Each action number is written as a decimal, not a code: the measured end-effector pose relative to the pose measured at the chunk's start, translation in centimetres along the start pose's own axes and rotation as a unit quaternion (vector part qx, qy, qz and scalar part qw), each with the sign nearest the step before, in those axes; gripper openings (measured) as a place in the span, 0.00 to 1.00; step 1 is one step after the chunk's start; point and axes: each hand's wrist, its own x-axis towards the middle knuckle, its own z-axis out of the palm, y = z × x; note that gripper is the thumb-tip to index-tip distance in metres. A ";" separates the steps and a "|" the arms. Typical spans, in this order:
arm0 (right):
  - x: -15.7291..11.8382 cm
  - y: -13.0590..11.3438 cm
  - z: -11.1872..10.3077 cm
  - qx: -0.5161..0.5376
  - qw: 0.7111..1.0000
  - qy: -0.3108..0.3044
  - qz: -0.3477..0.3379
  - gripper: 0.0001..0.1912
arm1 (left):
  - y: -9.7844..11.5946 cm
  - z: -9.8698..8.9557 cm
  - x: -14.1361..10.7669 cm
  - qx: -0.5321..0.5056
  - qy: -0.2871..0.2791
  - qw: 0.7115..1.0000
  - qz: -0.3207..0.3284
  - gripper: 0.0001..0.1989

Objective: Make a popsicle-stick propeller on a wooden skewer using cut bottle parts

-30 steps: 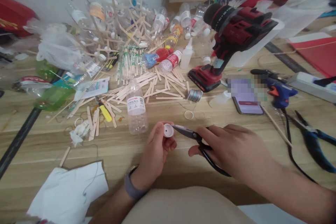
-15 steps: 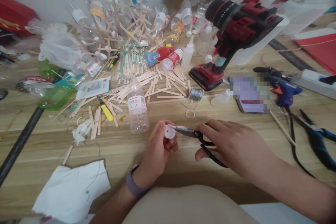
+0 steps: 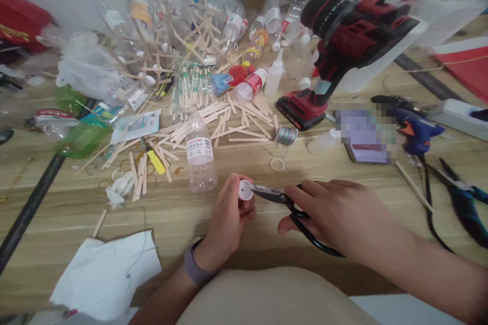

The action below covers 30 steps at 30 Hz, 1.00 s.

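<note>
A white bottle cap (image 3: 244, 191) with a small dark hole in it is pinched between the thumb and fingers of my left hand (image 3: 227, 216). My right hand (image 3: 324, 210) grips the black handles of a pair of scissors (image 3: 272, 194). The blade tips reach the right side of the cap; whether they cut into it I cannot tell. Just beyond my left hand an empty clear bottle (image 3: 201, 155) stands on the wooden table (image 3: 171, 244). A white plastic ring (image 3: 277, 164) and a spool of thread (image 3: 286, 135) lie past the scissors.
Wooden craft sticks (image 3: 224, 117) and plastic bottles crowd the back. A red and black drill (image 3: 331, 56) stands at back right, near a phone (image 3: 366, 137), a blue glue gun (image 3: 415, 129) and pliers (image 3: 461, 198). White paper (image 3: 107, 274) lies front left, with a yellow-handled tool (image 3: 155, 161) farther back.
The scissors' handles have spread wider, the lower one swinging down with my right thumb. The tips have shifted slightly left at the cap. My left hand stays nearly still.
</note>
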 end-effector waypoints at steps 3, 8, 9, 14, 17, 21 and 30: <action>0.3 -0.3 -0.3 0.006 1.000 -0.008 -0.002 0.19 | 0.0 0.1 0.0 0.016 0.019 1.000 0.015 0.23; 0.4 -0.6 -0.2 0.020 0.999 -0.030 0.005 0.19 | -0.2 0.0 -0.1 0.040 0.039 0.998 0.037 0.22; 0.4 -0.7 -0.1 0.024 0.999 -0.031 0.008 0.19 | -0.3 -0.1 0.0 0.043 0.042 0.997 0.042 0.22; 0.4 -0.8 0.2 0.034 0.999 -0.027 0.015 0.19 | -0.6 -0.2 0.1 0.053 0.040 0.996 0.056 0.21; 0.4 -0.8 0.2 0.038 0.999 -0.027 0.020 0.19 | -0.6 -0.3 0.0 0.066 0.046 0.995 0.051 0.20; 0.5 -0.9 0.2 0.035 0.999 -0.032 0.020 0.18 | -0.5 -0.3 -0.1 0.075 0.043 0.995 0.043 0.20; 0.4 -1.0 0.3 0.022 0.999 -0.030 0.010 0.16 | -0.3 0.0 0.0 0.056 0.033 0.998 0.024 0.21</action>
